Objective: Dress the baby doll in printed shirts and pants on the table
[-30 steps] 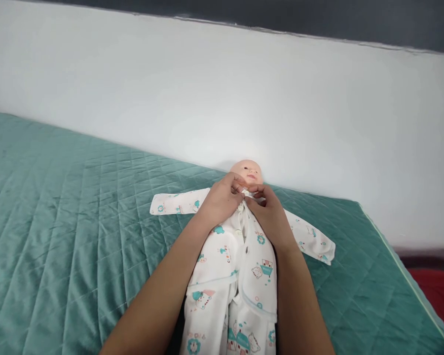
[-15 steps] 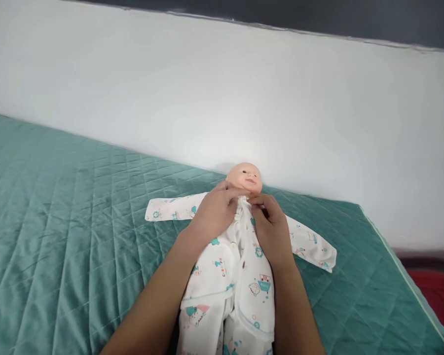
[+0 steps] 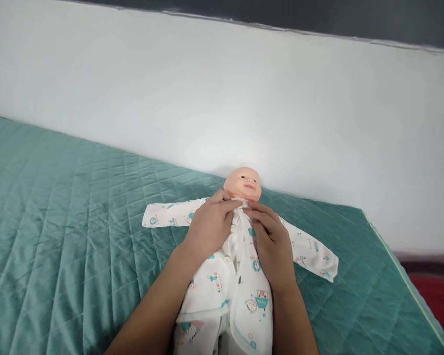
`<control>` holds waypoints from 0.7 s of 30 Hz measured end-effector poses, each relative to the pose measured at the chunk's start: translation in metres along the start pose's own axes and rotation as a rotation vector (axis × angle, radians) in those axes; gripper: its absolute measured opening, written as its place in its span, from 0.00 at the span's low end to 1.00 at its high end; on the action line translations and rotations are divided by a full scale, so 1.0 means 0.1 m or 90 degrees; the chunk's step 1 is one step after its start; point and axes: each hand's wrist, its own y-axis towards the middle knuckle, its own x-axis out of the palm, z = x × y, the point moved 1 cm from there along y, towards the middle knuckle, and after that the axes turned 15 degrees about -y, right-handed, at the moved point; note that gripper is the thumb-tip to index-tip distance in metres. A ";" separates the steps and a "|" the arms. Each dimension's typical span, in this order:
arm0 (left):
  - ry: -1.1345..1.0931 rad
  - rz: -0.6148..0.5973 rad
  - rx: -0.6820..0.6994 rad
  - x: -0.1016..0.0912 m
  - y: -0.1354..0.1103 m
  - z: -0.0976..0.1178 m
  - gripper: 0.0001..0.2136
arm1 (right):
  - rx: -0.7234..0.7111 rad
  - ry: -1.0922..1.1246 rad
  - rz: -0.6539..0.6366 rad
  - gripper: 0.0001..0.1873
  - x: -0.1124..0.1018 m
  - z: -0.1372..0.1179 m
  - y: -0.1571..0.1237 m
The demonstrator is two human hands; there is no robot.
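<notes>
Two sleeves (image 3: 314,248) splay from the printed white jacket (image 3: 258,281), its collar (image 3: 240,202) between your left grip (image 3: 211,226) and right grip (image 3: 276,241), both apparently pinching it.

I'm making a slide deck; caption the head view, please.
Baby doll on a green quilted cover, the person's left hand and right hand both at the neckline of its printed white top.

The doll's head (image 3: 243,183) looks like smooth plastic; its jacket (image 3: 249,288) is soft matt cloth, the bed cover (image 3: 107,236) quilted, faintly sheeny fabric.
</notes>
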 end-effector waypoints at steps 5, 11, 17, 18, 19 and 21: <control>-0.076 0.017 -0.001 0.01 0.00 -0.04 0.17 | -0.011 -0.045 -0.050 0.16 -0.02 -0.06 -0.03; -0.120 0.041 -0.025 -0.09 -0.01 0.06 0.07 | 0.017 -0.031 -0.081 0.15 -0.06 -0.04 -0.02; -0.180 -0.156 -0.124 -0.36 -0.12 0.19 0.06 | 0.139 -0.005 -0.087 0.10 -0.26 -0.12 -0.05; -0.178 -0.180 -0.136 -0.38 -0.13 0.20 0.05 | 0.152 -0.031 -0.107 0.10 -0.28 -0.17 -0.07; -0.171 -0.192 -0.141 -0.40 -0.14 0.20 0.04 | 0.153 -0.070 -0.131 0.11 -0.30 -0.22 -0.10; -0.148 -0.200 -0.142 -0.40 -0.14 0.21 0.03 | 0.127 -0.168 -0.164 0.13 -0.29 -0.33 -0.17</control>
